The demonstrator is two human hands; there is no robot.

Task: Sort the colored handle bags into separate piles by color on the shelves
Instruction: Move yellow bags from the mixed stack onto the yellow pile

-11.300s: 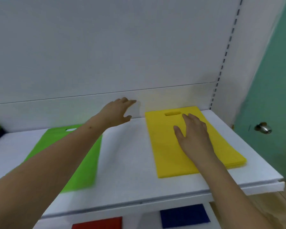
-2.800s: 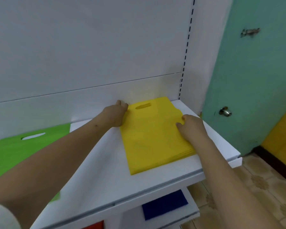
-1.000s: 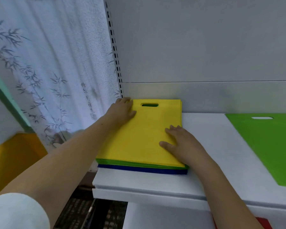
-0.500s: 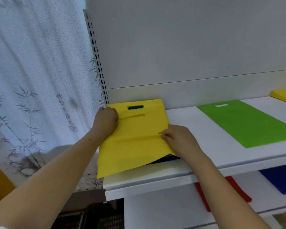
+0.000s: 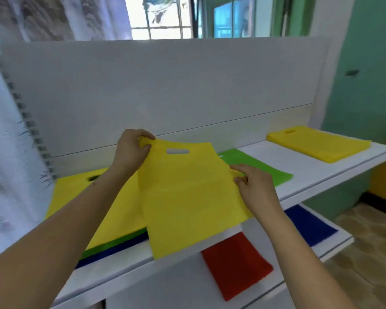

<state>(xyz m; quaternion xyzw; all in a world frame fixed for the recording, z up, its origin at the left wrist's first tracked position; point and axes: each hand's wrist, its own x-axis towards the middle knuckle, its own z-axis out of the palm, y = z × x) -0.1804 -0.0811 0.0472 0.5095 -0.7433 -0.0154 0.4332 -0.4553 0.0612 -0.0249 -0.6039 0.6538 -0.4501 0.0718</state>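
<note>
Head view: a yellow bag (image 5: 187, 197) is held up above the upper shelf (image 5: 299, 175), pinched at its top left corner by the left hand (image 5: 130, 150) and at its right edge by the right hand (image 5: 254, 186), fingers curled on the fabric. Under it at the left a mixed stack (image 5: 76, 197) is seen, yellow over green and blue. A green bag (image 5: 259, 168) lies behind the right hand, a yellow pile (image 5: 319, 144) far right. On the lower shelf (image 5: 334, 244) a red bag (image 5: 236, 264) and a blue bag (image 5: 310, 226) are laid.
</note>
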